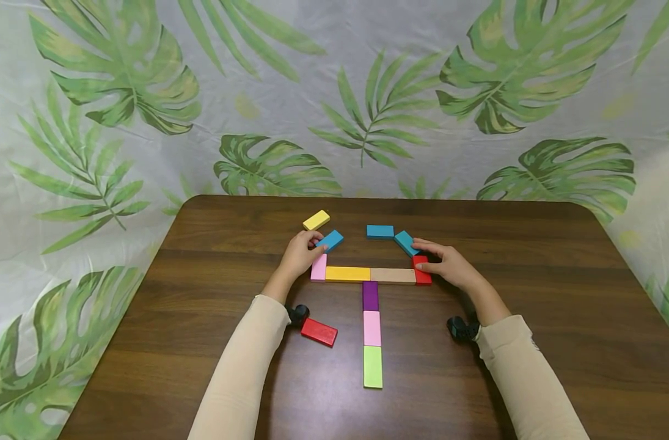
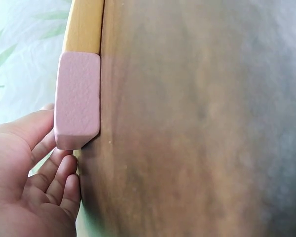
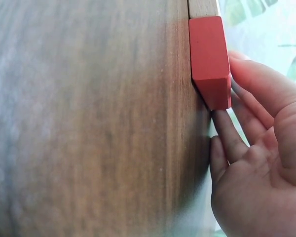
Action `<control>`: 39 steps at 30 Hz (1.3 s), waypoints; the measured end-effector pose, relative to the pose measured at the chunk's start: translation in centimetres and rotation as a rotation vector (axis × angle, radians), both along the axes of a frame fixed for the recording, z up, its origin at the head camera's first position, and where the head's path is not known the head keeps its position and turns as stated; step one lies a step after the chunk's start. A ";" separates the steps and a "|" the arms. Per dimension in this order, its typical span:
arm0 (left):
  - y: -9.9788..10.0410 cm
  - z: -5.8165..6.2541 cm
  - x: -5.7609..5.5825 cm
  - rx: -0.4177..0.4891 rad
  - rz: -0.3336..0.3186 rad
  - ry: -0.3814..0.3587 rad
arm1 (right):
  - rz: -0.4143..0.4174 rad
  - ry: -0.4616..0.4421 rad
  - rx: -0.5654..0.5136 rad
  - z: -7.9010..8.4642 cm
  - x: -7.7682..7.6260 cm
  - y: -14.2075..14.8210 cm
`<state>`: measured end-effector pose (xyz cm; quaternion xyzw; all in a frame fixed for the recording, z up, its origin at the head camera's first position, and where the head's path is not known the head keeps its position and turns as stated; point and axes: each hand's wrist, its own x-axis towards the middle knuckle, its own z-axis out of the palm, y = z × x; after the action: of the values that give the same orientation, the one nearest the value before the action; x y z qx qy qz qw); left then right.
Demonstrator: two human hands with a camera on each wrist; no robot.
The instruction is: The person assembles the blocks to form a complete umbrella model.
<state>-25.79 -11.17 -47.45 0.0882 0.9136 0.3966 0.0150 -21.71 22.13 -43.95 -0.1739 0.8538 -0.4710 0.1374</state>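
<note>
Thumb and forefinger of a person's left hand (image 1: 299,252) pinch a blue rectangular block (image 1: 331,240) with a smooth painted finish, the grip narrow and the block slanting away to the right. Just beyond the grip lies a pale yellow rectangular block (image 1: 316,220); just on its near side, a light pink rectangular block (image 1: 318,269) points away from the person. Nearer the person, beside the left wrist's black camera (image 1: 298,315), rests a glossy red rectangular block (image 1: 319,332).

Rightward from the left hand, an orange-yellow rectangular block (image 1: 347,274) meets the light pink one, then a tan, wood-grained block (image 1: 393,276) end to end. Between the hands, running from that row toward the person, come a dark purple block (image 1: 370,296), a second pink block (image 1: 371,328) and a lime-green block (image 1: 372,366). Beyond the row, a second blue block (image 1: 380,231) leads to a third blue block (image 1: 405,243), angled toward the right hand (image 1: 451,267). There the grip is wide: forefinger at the third blue block, thumb at an upright-set second red block (image 1: 421,278) closing the row.
</note>
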 end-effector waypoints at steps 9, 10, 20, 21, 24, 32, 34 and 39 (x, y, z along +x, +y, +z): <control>0.0 -0.1 0.0 0.001 -0.003 -0.009 | -0.003 -0.011 -0.027 -1.9 -1.0 0.8; 0.0 -0.1 0.0 0.001 -0.003 -0.010 | -0.003 -0.006 -0.023 -2.3 -1.2 1.0; -0.1 0.0 0.2 0.005 -0.008 -0.008 | -0.019 0.002 -0.001 -3.4 -1.6 1.4; -0.1 0.0 0.1 0.003 -0.009 -0.008 | -0.021 -0.001 -0.003 -3.4 -1.6 1.4; -0.1 0.0 0.1 0.005 -0.006 -0.007 | -0.015 0.001 -0.006 -3.4 -1.6 1.4; -0.2 0.3 -0.2 0.046 0.105 0.034 | -0.012 0.014 -0.018 -3.5 -1.6 1.5; -0.2 0.3 -0.4 0.053 0.142 0.057 | -0.011 0.013 -0.017 -3.5 -1.7 1.5; -0.2 0.2 -0.9 0.065 0.210 0.089 | -0.010 -0.001 -0.019 -2.9 -1.5 1.2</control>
<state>-26.67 -11.36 -47.28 0.0101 0.9042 0.4213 -0.0701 -23.21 23.34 -46.88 -0.1706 0.8501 -0.4800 0.1337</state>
